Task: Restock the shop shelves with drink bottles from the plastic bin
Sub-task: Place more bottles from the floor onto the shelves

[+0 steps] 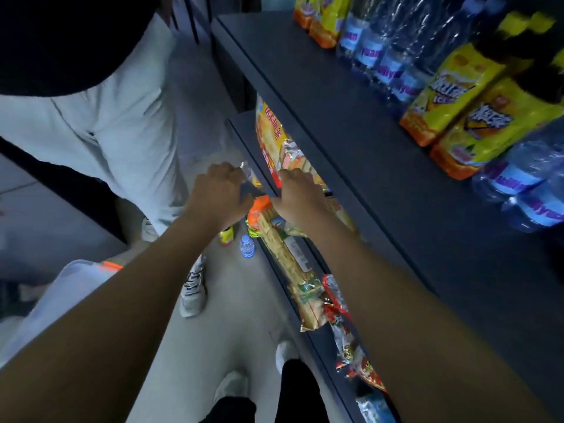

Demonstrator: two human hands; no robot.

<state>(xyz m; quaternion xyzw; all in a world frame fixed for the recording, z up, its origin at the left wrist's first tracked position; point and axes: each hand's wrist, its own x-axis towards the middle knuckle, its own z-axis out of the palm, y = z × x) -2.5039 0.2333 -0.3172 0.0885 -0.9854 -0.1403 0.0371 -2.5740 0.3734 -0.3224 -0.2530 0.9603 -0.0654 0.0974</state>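
Left hand (216, 193) grips a clear packet (247, 174), right hand (297, 193) curls on snack packets (293, 154) on the lower shelf (242, 126); two drink bottles (247, 246) stand on the floor (244, 288) below; advise clearing space, then seating them upright.

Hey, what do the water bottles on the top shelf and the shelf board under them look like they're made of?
Water bottles: thin clear plastic, glossy; light glints off their ribbed, see-through walls. Shelf board: dark grey, matte and smooth with a crisp front edge; probably painted metal, possibly laminated board.
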